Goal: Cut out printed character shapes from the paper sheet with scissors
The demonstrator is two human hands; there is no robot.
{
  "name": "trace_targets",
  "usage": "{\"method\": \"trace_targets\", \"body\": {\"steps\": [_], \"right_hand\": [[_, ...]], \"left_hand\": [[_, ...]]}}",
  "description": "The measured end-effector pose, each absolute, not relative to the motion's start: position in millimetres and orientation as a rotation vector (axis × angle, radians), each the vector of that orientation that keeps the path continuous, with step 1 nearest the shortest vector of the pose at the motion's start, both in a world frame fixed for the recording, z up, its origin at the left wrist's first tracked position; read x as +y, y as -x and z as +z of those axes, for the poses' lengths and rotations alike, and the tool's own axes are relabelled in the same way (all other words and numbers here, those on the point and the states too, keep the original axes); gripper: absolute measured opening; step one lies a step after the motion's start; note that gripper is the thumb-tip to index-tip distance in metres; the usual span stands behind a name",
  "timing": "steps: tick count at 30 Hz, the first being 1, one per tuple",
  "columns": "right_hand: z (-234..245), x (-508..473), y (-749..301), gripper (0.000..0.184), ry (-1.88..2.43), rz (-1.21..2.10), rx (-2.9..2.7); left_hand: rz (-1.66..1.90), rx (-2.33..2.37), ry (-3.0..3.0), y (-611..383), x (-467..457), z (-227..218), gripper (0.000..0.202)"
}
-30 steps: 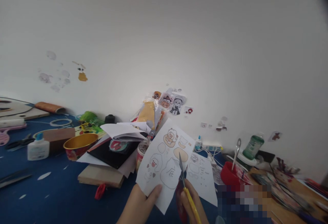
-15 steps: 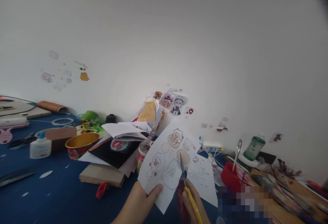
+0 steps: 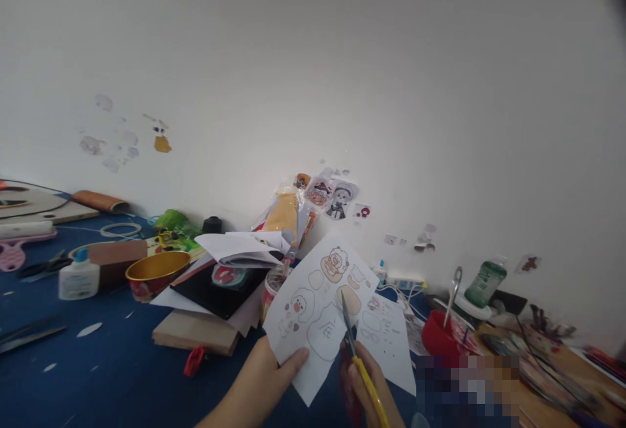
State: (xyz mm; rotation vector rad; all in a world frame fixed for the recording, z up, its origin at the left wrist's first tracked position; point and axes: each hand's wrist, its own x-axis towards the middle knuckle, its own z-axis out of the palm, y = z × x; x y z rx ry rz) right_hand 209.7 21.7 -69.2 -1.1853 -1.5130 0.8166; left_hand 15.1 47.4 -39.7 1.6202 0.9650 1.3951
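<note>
My left hand [image 3: 276,372] pinches the lower left edge of a white sheet of paper [image 3: 306,278], thumb on top. Cartoon sheep and outlined shapes are printed on it. In my right hand [image 3: 369,376] is a pair of scissors [image 3: 362,369] with yellow and dark red handles. The blades point up and away and lie over the paper by a tan oval. Whether they are cutting into it I cannot tell. A second printed sheet [image 3: 386,343] shows behind, to the right of the scissors.
Left of my hands are a glue bottle [image 3: 78,278], a gold-lined bowl [image 3: 156,271], a wooden block [image 3: 195,333] and a black folder [image 3: 215,294] under papers. More scissors [image 3: 32,338] lie far left. A red cup [image 3: 440,336] and a green bottle [image 3: 486,282] stand right.
My left hand and the lower part of the paper have shifted slightly left. The scissors have hardly moved, staying over the tan oval.
</note>
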Motion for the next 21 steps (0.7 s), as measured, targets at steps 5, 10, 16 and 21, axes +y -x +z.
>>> {"method": "trace_targets", "body": {"steps": [5, 10, 16, 21], "right_hand": [[-68, 23, -211, 0.034, 1.157, 0.815, -1.506], [-69, 25, -211, 0.043, 1.125, 0.803, -1.513], [-77, 26, -207, 0.052, 1.107, 0.837, -1.525], [-77, 26, -201, 0.045, 1.099, 0.824, -1.532]], "left_hand": [[1.362, 0.949, -1.621, -11, 50, -36, 0.027], [1.344, 0.937, -1.608, -6, 56, -38, 0.031], [1.388, 0.897, -1.316, -9, 51, -32, 0.035], [1.309, 0.763, -1.144, -23, 46, -41, 0.044]]}}
